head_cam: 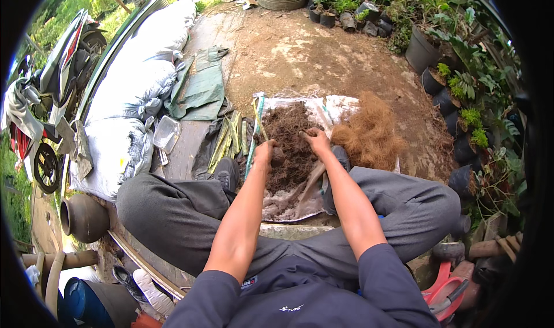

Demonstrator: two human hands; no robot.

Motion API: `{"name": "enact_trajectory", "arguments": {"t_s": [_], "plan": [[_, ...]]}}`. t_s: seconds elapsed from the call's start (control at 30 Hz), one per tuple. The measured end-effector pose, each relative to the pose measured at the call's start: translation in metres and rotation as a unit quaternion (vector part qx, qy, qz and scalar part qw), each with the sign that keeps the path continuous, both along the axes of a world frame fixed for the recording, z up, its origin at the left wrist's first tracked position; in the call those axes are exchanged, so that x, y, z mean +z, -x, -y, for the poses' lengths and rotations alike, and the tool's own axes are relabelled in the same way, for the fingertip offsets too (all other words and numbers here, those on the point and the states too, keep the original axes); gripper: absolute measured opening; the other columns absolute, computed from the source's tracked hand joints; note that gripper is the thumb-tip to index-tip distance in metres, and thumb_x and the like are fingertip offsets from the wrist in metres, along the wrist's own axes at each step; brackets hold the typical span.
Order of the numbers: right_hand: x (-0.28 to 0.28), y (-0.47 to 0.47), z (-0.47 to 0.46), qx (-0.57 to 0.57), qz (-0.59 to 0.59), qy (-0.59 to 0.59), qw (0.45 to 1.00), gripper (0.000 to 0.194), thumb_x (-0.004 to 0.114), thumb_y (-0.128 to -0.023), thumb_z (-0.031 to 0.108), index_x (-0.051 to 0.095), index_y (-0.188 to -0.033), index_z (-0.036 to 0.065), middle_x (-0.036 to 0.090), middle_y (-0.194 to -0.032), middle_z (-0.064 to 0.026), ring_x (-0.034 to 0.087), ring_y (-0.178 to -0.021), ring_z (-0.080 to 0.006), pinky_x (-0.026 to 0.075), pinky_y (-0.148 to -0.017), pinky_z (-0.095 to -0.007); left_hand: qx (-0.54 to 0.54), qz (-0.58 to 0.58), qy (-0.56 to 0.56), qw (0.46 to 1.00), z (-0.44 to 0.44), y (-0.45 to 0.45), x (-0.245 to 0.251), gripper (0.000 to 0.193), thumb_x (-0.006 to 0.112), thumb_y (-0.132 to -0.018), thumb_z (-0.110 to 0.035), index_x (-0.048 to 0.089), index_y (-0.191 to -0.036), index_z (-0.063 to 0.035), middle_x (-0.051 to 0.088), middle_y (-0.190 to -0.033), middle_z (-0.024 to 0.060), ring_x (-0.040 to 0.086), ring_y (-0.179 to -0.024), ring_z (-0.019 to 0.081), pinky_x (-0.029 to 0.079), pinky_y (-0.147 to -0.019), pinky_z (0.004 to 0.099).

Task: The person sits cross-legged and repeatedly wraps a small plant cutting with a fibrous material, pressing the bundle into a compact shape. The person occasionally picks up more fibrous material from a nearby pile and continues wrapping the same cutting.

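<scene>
Between my feet lies a spread white sack, with a heap of dark soil mixed with fibres on it. My left hand, at the heap's left side, is closed around a dark round clump and a thin yellowish strip that sticks up from it. My right hand is at the heap's upper right, fingertips bent together on dark material; whether it grips any is unclear. Loose brown coconut fibre is piled to the right, beside my shoe. Cut green strips lie left of the sack.
Full white sacks line the left side, near a clear plastic container and a green cloth. A clay pot lies at lower left. Potted plants edge the right. Red-handled scissors are at lower right.
</scene>
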State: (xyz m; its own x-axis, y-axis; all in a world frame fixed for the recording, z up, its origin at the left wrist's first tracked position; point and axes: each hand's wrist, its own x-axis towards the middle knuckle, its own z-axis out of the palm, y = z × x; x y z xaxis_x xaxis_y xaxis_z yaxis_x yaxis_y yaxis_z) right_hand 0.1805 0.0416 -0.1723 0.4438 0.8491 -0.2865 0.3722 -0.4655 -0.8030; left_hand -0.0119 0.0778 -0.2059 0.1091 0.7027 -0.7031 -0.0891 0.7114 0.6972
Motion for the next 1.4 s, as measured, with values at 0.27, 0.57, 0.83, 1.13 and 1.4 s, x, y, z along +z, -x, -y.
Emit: {"name": "enact_trajectory", "arguments": {"t_s": [0.27,0.57,0.83,1.13,1.4], "plan": [[0.019,0.021,0.005,-0.130,-0.133,-0.131,0.974,0.025,0.069,-0.079,0.021,0.067,-0.100,0.008,0.067,-0.099,-0.0091,0.060,-0.090,-0.0198,0.044,-0.079,-0.0343,-0.036,0.226,0.006,0.974,0.020,-0.003,0.062,0.014,0.046,-0.086,-0.020,0.055,-0.085,-0.0089,0.060,-0.072,0.0057,0.059,-0.058,0.0198,0.051,-0.055,0.0333],[0.065,0.047,0.012,-0.146,-0.254,-0.066,0.954,0.039,0.060,-0.086,0.025,0.055,-0.121,0.009,0.053,-0.125,-0.0147,0.049,-0.112,-0.0273,0.038,-0.090,-0.0413,0.004,0.232,0.001,0.973,0.039,0.000,0.074,0.033,0.045,-0.091,-0.032,0.052,-0.113,-0.0092,0.066,-0.085,0.0114,0.060,-0.061,0.0187,0.050,-0.054,0.0323],[0.092,0.088,0.016,-0.108,-0.374,-0.243,0.889,0.039,0.054,-0.087,0.019,0.053,-0.118,-0.003,0.057,-0.113,-0.0110,0.053,-0.101,-0.0231,0.041,-0.090,-0.0337,0.083,0.335,-0.090,0.934,0.026,-0.018,0.097,0.047,0.036,-0.091,-0.044,0.054,-0.118,-0.0091,0.061,-0.108,0.0075,0.059,-0.094,0.0238,0.047,-0.087,0.0388],[0.088,0.100,0.021,0.040,-0.017,-0.327,0.944,0.030,0.062,-0.084,0.022,0.062,-0.105,0.001,0.064,-0.099,-0.0140,0.061,-0.093,-0.0244,0.045,-0.081,-0.0339,0.107,0.339,-0.151,0.922,-0.004,-0.047,0.052,0.047,0.027,-0.096,-0.042,0.055,-0.114,-0.0090,0.060,-0.104,0.0066,0.055,-0.095,0.0221,0.045,-0.083,0.0343],[0.056,0.084,0.016,-0.127,-0.166,-0.347,0.914,0.027,0.061,-0.074,0.017,0.060,-0.091,-0.004,0.061,-0.086,-0.0155,0.057,-0.080,-0.0262,0.043,-0.077,-0.0332,0.117,0.359,-0.169,0.910,-0.013,-0.052,0.048,0.045,0.033,-0.095,-0.041,0.057,-0.110,-0.0065,0.062,-0.096,0.0086,0.059,-0.084,0.0220,0.049,-0.076,0.0345]]}}
